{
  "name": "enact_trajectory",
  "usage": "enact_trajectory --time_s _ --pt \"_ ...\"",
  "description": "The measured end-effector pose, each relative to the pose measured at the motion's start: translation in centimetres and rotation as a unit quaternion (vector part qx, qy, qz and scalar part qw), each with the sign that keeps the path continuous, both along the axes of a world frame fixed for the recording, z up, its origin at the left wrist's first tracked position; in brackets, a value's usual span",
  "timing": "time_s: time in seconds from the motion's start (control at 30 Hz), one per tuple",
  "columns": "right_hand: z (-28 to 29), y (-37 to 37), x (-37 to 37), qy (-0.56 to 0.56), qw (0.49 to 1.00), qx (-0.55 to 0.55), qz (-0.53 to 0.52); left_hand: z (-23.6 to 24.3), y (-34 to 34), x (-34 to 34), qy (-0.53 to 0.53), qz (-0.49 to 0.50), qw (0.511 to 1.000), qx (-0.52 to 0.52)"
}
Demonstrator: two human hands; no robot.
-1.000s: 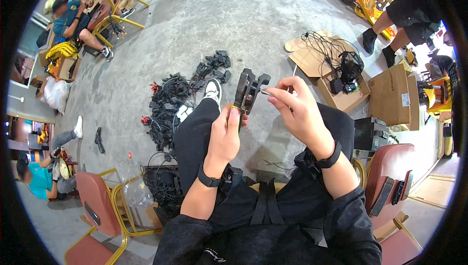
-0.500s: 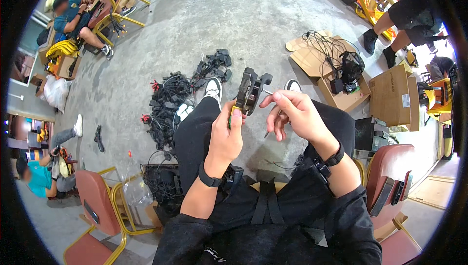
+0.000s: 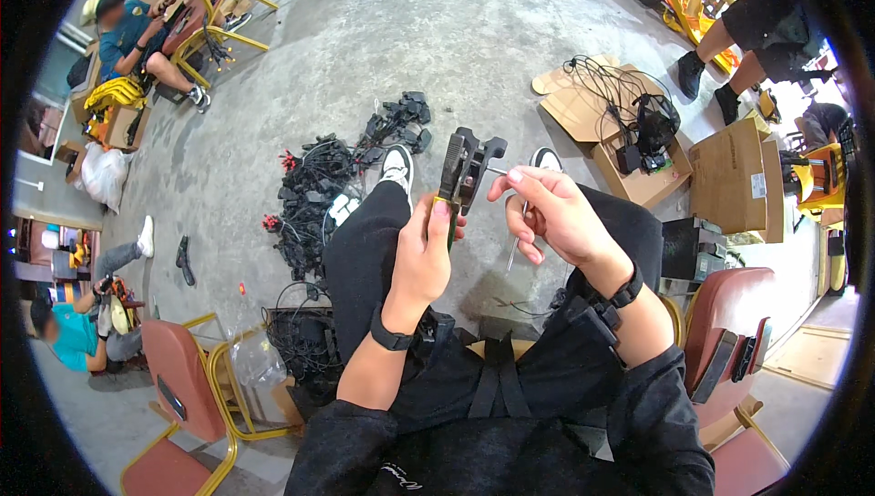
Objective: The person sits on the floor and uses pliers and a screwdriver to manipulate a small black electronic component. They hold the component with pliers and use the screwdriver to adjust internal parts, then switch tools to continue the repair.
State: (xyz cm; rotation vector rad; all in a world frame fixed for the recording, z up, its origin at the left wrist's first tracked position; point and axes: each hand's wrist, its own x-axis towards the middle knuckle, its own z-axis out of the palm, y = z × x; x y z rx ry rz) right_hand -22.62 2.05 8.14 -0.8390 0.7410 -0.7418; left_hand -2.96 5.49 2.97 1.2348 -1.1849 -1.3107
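My left hand (image 3: pixel 425 254) is closed round the lower end of a black clamp-like part (image 3: pixel 467 168), held upright above the floor between my knees. The part has a ridged side and a yellow-and-green strip near my thumb. On its right side a short thin metal rod (image 3: pixel 496 170) sticks out, meeting the thumb and forefinger of my right hand (image 3: pixel 558 213). Lower down, the curled fingers of that hand hold a slim metal rod (image 3: pixel 511 254) that points downward, like a hex key. Whether both rods are one piece I cannot tell.
A heap of black devices and cables (image 3: pixel 314 195) lies left of my feet. An open cardboard box with cables (image 3: pixel 638 145) stands ahead on the right. Red chairs (image 3: pixel 185 377) flank me. One person (image 3: pixel 128 40) sits far left, another (image 3: pixel 77 332) nearer left; someone's legs (image 3: pixel 729 67) stand at right.
The slim rod under my right fingers has swung and now shows longer, pointing down. My right fingers have shifted slightly; the left fingertips now show behind the black part, which has barely moved.
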Motion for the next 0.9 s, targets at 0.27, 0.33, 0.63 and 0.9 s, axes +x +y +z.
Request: enact_trajectory --time_s 0.27,0.33,0.63,0.9 --pt "0.02 0.18 0.11 0.004 1.000 0.010 -0.008 -0.17 -0.08 -0.18 -0.002 -0.001 1.000 -0.014" --pt "-0.10 0.16 0.03 -0.008 1.000 0.012 -0.004 -0.16 -0.07 -0.16 0.000 0.001 1.000 -0.010" --pt "0.02 0.22 0.03 -0.032 0.999 0.027 -0.001 -0.18 -0.06 -0.10 0.034 -0.002 0.999 0.015" --pt "0.34 0.12 0.00 0.026 0.999 0.028 -0.007 -0.23 0.11 -0.50 0.023 0.020 1.000 0.005"
